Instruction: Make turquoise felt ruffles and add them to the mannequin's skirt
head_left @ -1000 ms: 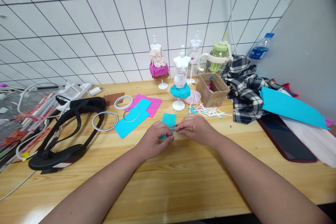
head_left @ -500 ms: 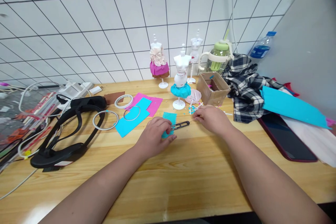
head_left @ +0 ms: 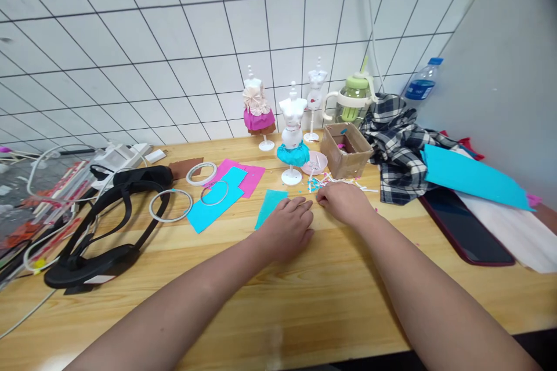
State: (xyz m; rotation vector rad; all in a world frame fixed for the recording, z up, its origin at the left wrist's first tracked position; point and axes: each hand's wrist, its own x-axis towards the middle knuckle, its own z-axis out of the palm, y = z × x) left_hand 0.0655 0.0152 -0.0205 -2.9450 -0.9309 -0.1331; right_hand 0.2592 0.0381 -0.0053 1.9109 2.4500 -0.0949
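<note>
Loosely spread and palm down, the left hand (head_left: 288, 226) shows slack fingers, though whether anything sits beneath its palm is hidden; the right hand (head_left: 343, 202) is curled with its fingertips turned down toward the wood, and I cannot tell whether they pinch anything. Between the left knuckles and the dress forms lies the teal sheet (head_left: 268, 208), flat, its near right part covered by the left hand in this view, perhaps so that it can be steadied. Just beyond the right knuckles are paper strips (head_left: 337, 181), scattered near the pink dish (head_left: 321, 157) and the cardboard box (head_left: 357, 156), which probably serve to gather scraps within reach. Upright behind them, the dress form with a blue skirt (head_left: 291, 110) likely stands there to be in sight. Leftward, a blue piece (head_left: 209, 214) overlaps a magenta sheet (head_left: 252, 179), and the black headset (head_left: 87, 275) bounds that side; rightward, plaid cloth (head_left: 398, 174) and a phone (head_left: 465, 226) do the same. Behind rises the tiled wall (head_left: 195, 11), so the widest room for moving is toward the body, where the tabletop (head_left: 278, 313) runs between the forearms to its front edge
</note>
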